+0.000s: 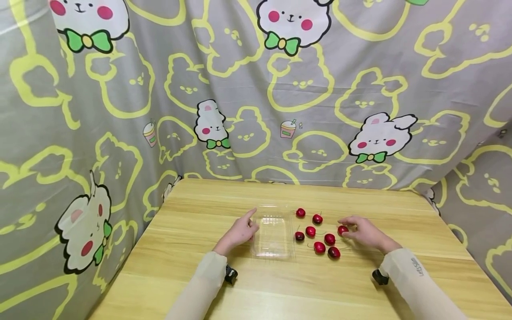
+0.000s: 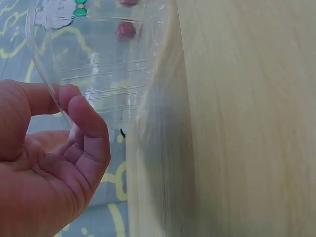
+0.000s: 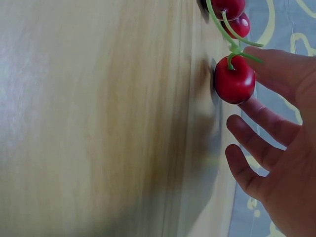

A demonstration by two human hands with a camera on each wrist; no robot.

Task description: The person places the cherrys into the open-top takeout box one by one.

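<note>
A clear plastic box point(image 1: 274, 255) stands on the table, and my left hand point(image 1: 242, 229) pinches its left rim, with the thumb and a curled finger at the wall in the left wrist view. To the right of the box lie several red cherries with stems, among them a dark one point(image 1: 299, 236) close to the box wall. My right hand point(image 1: 364, 232) reaches over the rightmost cherry point(image 3: 234, 80). Its fingers are spread and slightly bent around that cherry, which rests on the wood; whether the fingertips touch it is hard to tell.
The wooden table point(image 1: 312, 293) has its back edge against a grey curtain point(image 1: 248, 89) with yellow cartoon outlines. Curtain also hangs at the left and right sides. A cherry point(image 1: 334, 253) lies nearest the front of the group, another point(image 1: 300, 213) farthest back.
</note>
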